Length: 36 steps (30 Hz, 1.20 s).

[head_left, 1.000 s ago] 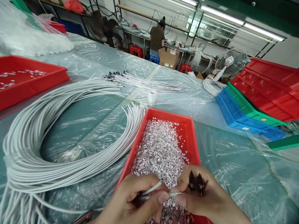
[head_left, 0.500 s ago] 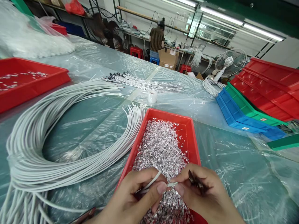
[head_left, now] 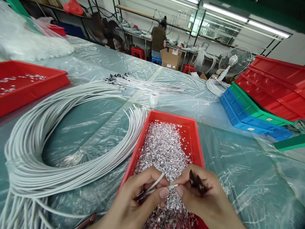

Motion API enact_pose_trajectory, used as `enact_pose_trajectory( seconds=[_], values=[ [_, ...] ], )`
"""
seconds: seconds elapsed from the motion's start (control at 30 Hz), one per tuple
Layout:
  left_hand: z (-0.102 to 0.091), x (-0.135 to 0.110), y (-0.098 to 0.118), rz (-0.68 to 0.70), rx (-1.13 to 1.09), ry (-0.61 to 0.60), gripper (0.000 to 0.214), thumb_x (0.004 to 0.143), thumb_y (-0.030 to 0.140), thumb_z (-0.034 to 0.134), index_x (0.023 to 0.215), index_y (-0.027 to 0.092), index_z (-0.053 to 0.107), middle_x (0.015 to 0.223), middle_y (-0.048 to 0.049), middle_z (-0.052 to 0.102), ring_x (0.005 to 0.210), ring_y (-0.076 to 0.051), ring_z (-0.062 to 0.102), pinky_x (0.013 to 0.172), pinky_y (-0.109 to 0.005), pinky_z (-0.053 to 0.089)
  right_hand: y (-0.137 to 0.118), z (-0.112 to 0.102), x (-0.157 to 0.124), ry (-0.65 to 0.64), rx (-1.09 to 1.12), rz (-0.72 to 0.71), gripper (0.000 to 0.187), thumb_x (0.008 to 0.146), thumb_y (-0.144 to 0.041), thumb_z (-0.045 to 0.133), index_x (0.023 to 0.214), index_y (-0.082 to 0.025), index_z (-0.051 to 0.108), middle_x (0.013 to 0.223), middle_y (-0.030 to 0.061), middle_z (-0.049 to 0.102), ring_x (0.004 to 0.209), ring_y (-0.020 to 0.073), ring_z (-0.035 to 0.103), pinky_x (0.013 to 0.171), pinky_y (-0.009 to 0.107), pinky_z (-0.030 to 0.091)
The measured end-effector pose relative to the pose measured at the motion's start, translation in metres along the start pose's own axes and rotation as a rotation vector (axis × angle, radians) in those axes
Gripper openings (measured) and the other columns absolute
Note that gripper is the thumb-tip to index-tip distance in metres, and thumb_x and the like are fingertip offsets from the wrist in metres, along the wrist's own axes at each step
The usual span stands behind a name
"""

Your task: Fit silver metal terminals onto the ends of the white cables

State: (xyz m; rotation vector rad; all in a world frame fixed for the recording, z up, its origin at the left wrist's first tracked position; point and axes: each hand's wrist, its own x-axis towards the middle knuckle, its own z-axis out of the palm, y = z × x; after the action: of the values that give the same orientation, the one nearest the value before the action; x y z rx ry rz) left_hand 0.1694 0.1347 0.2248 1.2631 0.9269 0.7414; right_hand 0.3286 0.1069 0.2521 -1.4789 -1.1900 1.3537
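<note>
From the head view: holding white cable (head_left: 157,181) in the left hand (head_left: 140,198), with one length angling up past the fingers and a second end (head_left: 173,186) reaching across toward the right hand (head_left: 207,195). Pinching that second end between left thumb and forefinger, near its tip. Meeting it from the other side with right thumb and forefinger, apparently touching right at the tip. Also grasping a dark cutter (head_left: 195,182) in the curled right fingers, with two pointed blades sticking up beside the knuckles. Cannot tell whether both lengths belong to one cable.

Working above the near part of a red tray (head_left: 191,133), over a heap of silvery scraps (head_left: 164,149). Seeing, on the counter (head_left: 238,162) to the left, a big coil of cable (head_left: 26,171), with its loose ends fanned just beside the tray. Noting a second tool (head_left: 87,221) by the left wrist, mostly out of sight. Farther back, spotting a bundle of thin wires (head_left: 147,84) with dark tips and a small roll of tape (head_left: 154,98).

Judging from the grip, at the stage of working a cable tip by fingertip, with the cutter merely carried. As a judgement, calling next for a steady left pinch behind the tip, light control from the right fingertips, and care to keep the blades clear of cable and skin.
</note>
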Motion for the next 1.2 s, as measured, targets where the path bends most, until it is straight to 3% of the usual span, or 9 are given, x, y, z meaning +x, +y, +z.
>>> enact_pose_trajectory(
  seconds=[0.27,0.6,0.73,0.9,1.2],
  values=[
    [-0.0053,0.0022,-0.0040,0.008,-0.014,-0.124,0.027,0.087,0.035,0.051,0.066,0.018,0.055,0.056,0.0026,0.053,0.050,-0.009,0.042,0.046,-0.021,0.030,0.0036,0.0012,0.0039,-0.030,0.058,0.007,0.011,0.065,-0.018,0.060,0.061,-0.022,0.050,0.050,-0.0091,0.033,0.046,0.0084,0.020,0.043,0.026,0.014],
    [-0.0062,0.0021,-0.0016,-0.140,-0.118,-0.185,0.036,0.085,0.049,0.051,0.067,0.018,0.050,0.053,0.0052,0.047,0.043,-0.007,0.029,0.042,-0.021,0.020,0.0039,0.0008,0.0042,-0.020,0.028,-0.002,0.011,0.067,-0.018,0.062,0.063,-0.022,0.052,0.049,-0.0098,0.030,0.046,0.0085,0.020,0.043,0.026,0.015],
    [-0.0070,0.0020,-0.0014,-0.052,-0.024,-0.122,0.030,0.086,0.038,0.052,0.064,0.019,0.052,0.054,0.0036,0.051,0.046,-0.008,0.034,0.041,-0.021,0.024,0.0024,-0.0008,0.0037,-0.034,0.028,-0.058,0.003,0.071,-0.023,0.063,0.071,-0.021,0.061,0.049,-0.0094,0.031,0.045,0.0084,0.022,0.042,0.026,0.017],
    [-0.0055,0.0027,0.0000,0.028,0.050,-0.074,0.026,0.085,0.030,0.052,0.061,0.019,0.052,0.054,0.0025,0.056,0.051,-0.010,0.046,0.048,-0.021,0.032,0.0003,-0.0015,0.0024,-0.038,0.062,-0.042,0.008,0.069,-0.018,0.064,0.075,-0.022,0.064,0.049,-0.0107,0.027,0.043,0.0078,0.018,0.042,0.026,0.017],
    [-0.0064,0.0032,-0.0079,0.223,0.240,-0.019,0.025,0.086,0.025,0.051,0.063,0.019,0.057,0.056,0.0023,0.058,0.053,-0.011,0.054,0.051,-0.020,0.039,-0.0002,-0.0067,0.0034,-0.081,0.102,0.090,0.006,0.068,-0.021,0.068,0.068,-0.020,0.062,0.049,-0.0100,0.028,0.046,0.0080,0.020,0.044,0.027,0.014]
  ],
)
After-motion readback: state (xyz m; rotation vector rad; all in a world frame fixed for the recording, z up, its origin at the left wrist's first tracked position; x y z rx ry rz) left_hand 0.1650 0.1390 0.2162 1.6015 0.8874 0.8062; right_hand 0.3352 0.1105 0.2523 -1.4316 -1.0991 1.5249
